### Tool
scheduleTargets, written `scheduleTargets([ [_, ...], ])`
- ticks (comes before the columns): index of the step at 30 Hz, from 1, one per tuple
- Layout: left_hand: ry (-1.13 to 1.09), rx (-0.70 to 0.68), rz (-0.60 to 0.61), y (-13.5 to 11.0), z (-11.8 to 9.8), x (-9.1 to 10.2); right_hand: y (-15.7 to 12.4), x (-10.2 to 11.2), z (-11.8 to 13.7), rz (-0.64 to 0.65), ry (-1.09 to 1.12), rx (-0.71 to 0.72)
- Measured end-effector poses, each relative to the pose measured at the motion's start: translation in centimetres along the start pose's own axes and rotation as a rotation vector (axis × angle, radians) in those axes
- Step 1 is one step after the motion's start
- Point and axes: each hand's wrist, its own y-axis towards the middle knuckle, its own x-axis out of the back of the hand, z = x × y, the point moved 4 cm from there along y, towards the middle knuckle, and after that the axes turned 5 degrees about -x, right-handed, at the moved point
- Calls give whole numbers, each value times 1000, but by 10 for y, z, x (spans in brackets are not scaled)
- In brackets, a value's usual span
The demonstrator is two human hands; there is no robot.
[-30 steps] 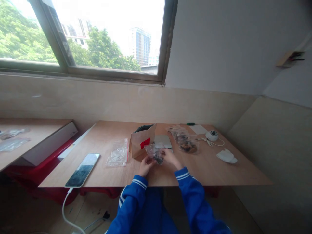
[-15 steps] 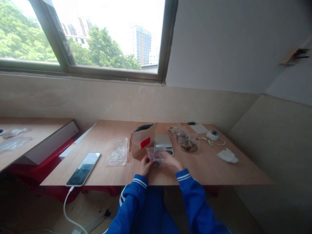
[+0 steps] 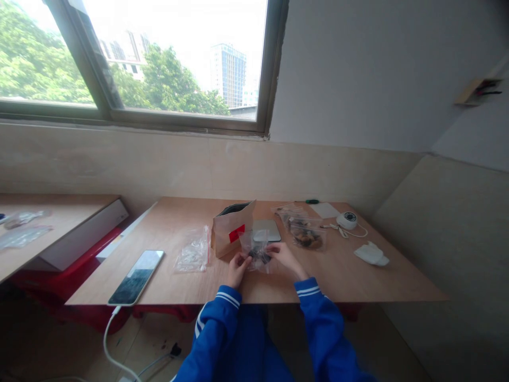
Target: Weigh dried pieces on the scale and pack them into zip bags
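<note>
Both my hands hold a small clear plastic bag (image 3: 254,247) with dark pieces in it, just above the wooden table (image 3: 350,281). My left hand (image 3: 237,268) pinches its lower left side. My right hand (image 3: 283,255) grips its right edge. Behind the bag stands a brown paper pouch (image 3: 231,227) with a red label, its top open. A small silver scale (image 3: 266,229) sits right of the pouch, partly hidden by the bag.
A pile of empty clear bags (image 3: 193,251) and a phone (image 3: 136,277) on a white cable lie at the left. Filled clear bags (image 3: 304,233), a white round device (image 3: 347,219) and a white cloth (image 3: 371,254) lie at the right. A second table (image 3: 59,212) stands at the far left.
The small bag rose from low near the table to upright in front of the scale. My right hand shifted a little to the right along its edge.
</note>
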Motion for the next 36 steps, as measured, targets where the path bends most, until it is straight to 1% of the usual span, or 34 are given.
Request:
scheduleTargets([
  [3, -17, 7, 12, -2, -1, -1, -2, 15, 2, -33, 62, -75],
  [5, -27, 8, 16, -3, -2, -1, -3, 29, 9, -95, 35, -82],
  [7, -34, 7, 15, -3, -3, -1, -1, 46, 23, -193, -73, -26],
  [9, -39, 6, 11, -4, -4, -1, 2, 61, 43, -282, -192, 42],
  [10, -41, 6, 9, -4, -4, -1, 5, 66, 55, -303, -235, 72],
  [12, -46, 8, 5, -3, -4, -2, 11, 70, 76, -299, -289, 123],
  [14, -53, 15, 5, -3, -4, -2, 16, 65, 94, -268, -321, 155],
  [17, -64, 24, 10, -3, -4, -3, 21, 53, 107, -254, -342, 186],
  [20, -71, 26, 16, -2, -4, -3, 24, 45, 114, -285, -302, 234],
  [23, -73, 25, 18, -2, -5, -3, 30, 43, 124, -337, -190, 281],
  [26, -72, 30, 19, -2, -4, -2, 39, 40, 147, -384, -92, 355],
  [28, -71, 35, 19, -2, -2, -1, 44, 33, 166, -419, -82, 429],
  [30, -76, 42, 12, -2, -1, -1, 48, 23, 183, -451, -132, 517],
  [32, -90, 53, 2, -3, -1, -1, 52, 8, 196, -434, -251, 601],
  [34, -101, 60, -1, -3, -3, -2, 56, -9, 202, -348, -408, 666],
  [36, -101, 56, -1, -3, -5, -2, 59, -23, 201, -232, -540, 700],
])
